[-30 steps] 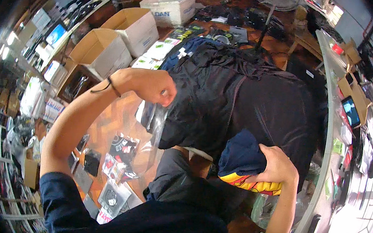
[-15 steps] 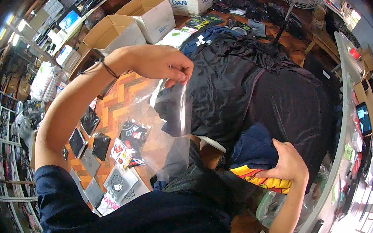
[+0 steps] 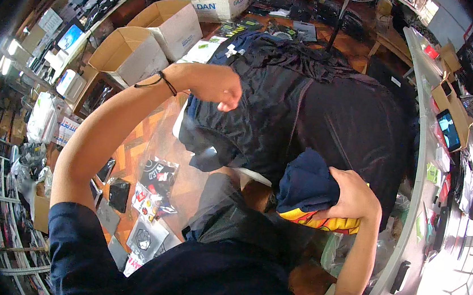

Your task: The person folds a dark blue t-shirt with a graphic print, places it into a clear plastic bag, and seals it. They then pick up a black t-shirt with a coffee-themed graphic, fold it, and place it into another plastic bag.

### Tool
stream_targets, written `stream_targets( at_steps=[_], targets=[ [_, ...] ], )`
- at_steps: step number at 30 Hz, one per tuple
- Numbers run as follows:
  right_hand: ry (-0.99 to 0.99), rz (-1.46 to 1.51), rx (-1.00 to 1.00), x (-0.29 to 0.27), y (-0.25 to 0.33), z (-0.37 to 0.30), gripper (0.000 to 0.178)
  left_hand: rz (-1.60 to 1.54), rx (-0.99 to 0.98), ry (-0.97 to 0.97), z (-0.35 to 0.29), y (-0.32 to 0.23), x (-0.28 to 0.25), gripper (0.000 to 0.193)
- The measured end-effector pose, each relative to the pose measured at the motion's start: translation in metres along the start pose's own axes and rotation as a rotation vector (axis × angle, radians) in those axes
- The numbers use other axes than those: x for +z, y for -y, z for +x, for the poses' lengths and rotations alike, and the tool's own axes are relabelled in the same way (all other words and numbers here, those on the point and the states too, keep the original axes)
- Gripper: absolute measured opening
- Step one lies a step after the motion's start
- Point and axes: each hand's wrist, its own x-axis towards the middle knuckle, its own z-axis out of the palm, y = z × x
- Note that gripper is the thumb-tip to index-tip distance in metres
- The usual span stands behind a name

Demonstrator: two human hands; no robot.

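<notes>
My left hand [image 3: 222, 88] is raised at the upper middle with its fingers closed, pinching a clear plastic bag [image 3: 186, 171] that hangs below it. The bag is blurred and see-through, so its edges are hard to follow. On the right, my right hand [image 3: 354, 197] grips a folded navy shirt [image 3: 307, 180] with a yellow and red print [image 3: 326, 221] along its lower side. Thumb and fingers wrap round the fold. Behind both hands spreads a large mound covered with black cloth [image 3: 353, 122].
Packed garments [image 3: 148, 236] lie on the wooden floor [image 3: 135, 132] at left. Open cardboard boxes [image 3: 142, 61] stand at the far left. A long table [image 3: 405, 232] with a phone [image 3: 448, 129] on it runs along the right. A standing fan [image 3: 340, 21] is at the back.
My left hand has turned, its fingers curling further in, and the bag has swung and blurred. My right hand keeps its hold on the navy shirt. The whole view has shifted slightly.
</notes>
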Motion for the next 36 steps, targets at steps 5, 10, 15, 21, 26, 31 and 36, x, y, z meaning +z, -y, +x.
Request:
stream_targets(
  at_steps=[5, 10, 15, 21, 26, 31, 36],
  targets=[
    [-0.051, 0.171, 0.080, -0.017, 0.037, 0.000, 0.096, -0.513, -0.161, -0.991, -0.059, 0.023, 0.142, 0.044],
    [0.028, 0.398, 0.031, 0.005, 0.018, -0.004, 0.099, -1.201, -1.702, -0.450, -0.076, -0.031, 0.709, 0.082],
    [0.146, 0.349, -0.022, 0.010, -0.062, -0.030, 0.107, -1.316, -2.393, -0.967, -0.086, -0.034, 0.795, 0.078],
    [0.477, 0.587, 0.231, -0.008, -0.016, 0.009, 0.096, -2.210, -2.250, -1.798, -0.113, -0.024, 0.848, 0.065],
    [0.302, 0.324, 0.237, 0.045, 0.078, 0.041, 0.082, -2.105, -2.483, -1.300, -0.089, 0.028, 0.877, 0.072],
    [0.300, 0.109, 0.357, 0.091, 0.155, 0.089, 0.079, -1.451, -2.687, -0.950, -0.147, 0.016, 1.016, 0.076],
    [0.303, -0.007, 0.435, 0.123, 0.203, 0.109, 0.077, -1.280, -2.523, -1.206, -0.191, 0.020, 1.117, 0.071]
  ],
)
